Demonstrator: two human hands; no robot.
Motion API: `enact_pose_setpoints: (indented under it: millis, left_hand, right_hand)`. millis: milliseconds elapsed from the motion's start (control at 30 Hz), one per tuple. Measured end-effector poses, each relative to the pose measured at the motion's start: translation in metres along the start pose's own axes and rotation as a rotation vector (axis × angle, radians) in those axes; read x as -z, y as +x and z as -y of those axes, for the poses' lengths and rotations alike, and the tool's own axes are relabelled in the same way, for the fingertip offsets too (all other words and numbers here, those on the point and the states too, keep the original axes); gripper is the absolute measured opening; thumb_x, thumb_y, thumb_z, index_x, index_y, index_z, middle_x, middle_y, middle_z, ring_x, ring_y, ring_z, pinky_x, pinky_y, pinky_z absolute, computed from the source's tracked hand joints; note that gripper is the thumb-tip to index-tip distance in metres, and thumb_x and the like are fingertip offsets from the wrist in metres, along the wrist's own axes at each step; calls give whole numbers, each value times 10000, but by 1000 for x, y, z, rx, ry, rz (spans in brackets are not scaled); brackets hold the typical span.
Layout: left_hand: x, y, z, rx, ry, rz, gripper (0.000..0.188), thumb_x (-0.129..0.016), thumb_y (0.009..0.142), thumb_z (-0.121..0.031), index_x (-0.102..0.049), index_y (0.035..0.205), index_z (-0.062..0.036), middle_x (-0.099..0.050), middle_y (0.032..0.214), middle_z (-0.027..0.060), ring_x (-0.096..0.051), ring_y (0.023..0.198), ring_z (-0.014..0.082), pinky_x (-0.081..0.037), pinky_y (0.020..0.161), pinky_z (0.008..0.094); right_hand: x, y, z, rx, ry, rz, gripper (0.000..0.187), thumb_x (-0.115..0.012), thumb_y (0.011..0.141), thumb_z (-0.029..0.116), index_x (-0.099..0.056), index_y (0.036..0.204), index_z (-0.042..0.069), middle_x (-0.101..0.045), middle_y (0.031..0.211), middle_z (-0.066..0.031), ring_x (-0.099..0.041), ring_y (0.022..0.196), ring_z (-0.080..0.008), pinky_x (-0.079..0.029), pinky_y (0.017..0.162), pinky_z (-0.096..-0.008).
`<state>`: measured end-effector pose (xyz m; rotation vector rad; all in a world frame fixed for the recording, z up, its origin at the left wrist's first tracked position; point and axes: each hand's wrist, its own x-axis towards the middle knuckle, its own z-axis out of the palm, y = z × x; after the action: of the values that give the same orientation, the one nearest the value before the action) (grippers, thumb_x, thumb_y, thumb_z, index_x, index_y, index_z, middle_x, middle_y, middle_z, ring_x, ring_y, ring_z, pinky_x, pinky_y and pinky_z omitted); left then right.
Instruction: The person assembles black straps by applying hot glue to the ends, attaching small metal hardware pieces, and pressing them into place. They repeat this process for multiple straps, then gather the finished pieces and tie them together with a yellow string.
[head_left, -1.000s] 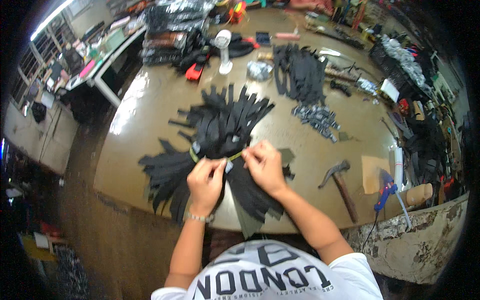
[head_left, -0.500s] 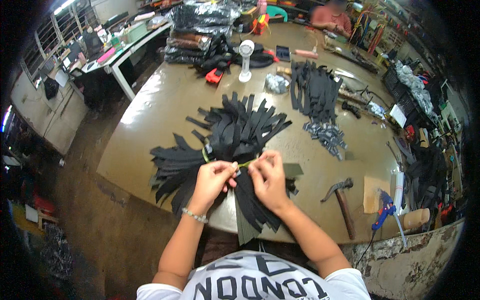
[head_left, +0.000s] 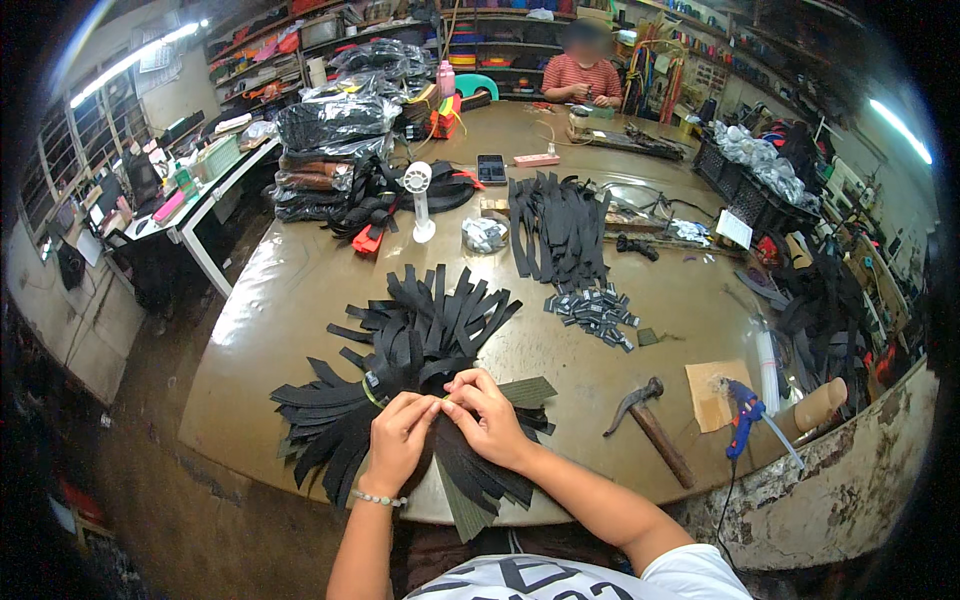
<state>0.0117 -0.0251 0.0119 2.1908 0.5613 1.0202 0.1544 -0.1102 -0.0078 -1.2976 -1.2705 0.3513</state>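
Note:
Black webbing straps point(head_left: 430, 315) lie fanned out in bundles on the near part of the table. My left hand point(head_left: 397, 445) and my right hand point(head_left: 490, 418) meet over the middle of them, fingertips pinched close together. A sliver of thin yellow-green tie shows at the fingers of both hands; most of it is hidden by them. Beside my left hand, a bundle of straps point(head_left: 318, 408) is bound by another yellow-green band point(head_left: 369, 391). Olive-green straps point(head_left: 530, 391) stick out to the right and below my hands.
A hammer point(head_left: 655, 437) and a blue glue gun point(head_left: 743, 418) lie to the right. Farther off are loose black straps point(head_left: 558, 225), small dark pieces point(head_left: 597, 313), a white fan point(head_left: 420, 202), a phone point(head_left: 491, 169) and wrapped stacks point(head_left: 335, 125). A person point(head_left: 585, 78) sits at the far end.
My fingertips have come together; before, they were slightly apart with the yellow-green tie stretched between them. The view has tilted up, showing more of the far room.

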Motion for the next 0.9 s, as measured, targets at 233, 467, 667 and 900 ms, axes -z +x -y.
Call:
enact_pose_setpoints:
  millis: [233, 467, 667, 900]
  left_hand:
    - [-5, -1, 10, -240, 224, -80, 136, -722, 823, -8, -695, 955, -24, -606, 864, 81, -599, 646, 183, -477, 545, 297]
    - [-16, -7, 13, -72, 54, -147, 103, -686, 860, -7, -667, 959, 9, -564, 912, 79, -563, 712, 165, -455, 587, 285]
    - [-10, -7, 5, 4, 129, -75, 79, -643, 886, -17, -639, 948, 31, -574, 901, 116, -584, 721, 225, -471, 622, 317]
    - [-1, 3, -7, 92, 100, -57, 82, -658, 872, -89, -698, 886, -19, -623, 831, 104, -639, 720, 282, -497, 637, 359]
  right_hand:
    - [0, 3, 1, -16, 18, -33, 117, -630, 933, 100, -639, 933, -16, -590, 1020, -90, -579, 890, -131, -474, 694, -242]
    - [15, 12, 2, 53, -64, 107, 244, -686, 845, 34, -697, 1088, 32, -604, 1077, -110, -631, 952, -200, -536, 798, -294]
    - [18, 17, 1, 244, -267, 158, 143, -693, 814, 7, -697, 956, -4, -625, 983, -130, -632, 911, -279, -526, 784, -341]
    - [9, 14, 12, 353, -527, 76, 142, -700, 773, 45, -646, 893, -8, -603, 869, -124, -617, 790, -296, -520, 691, -369]
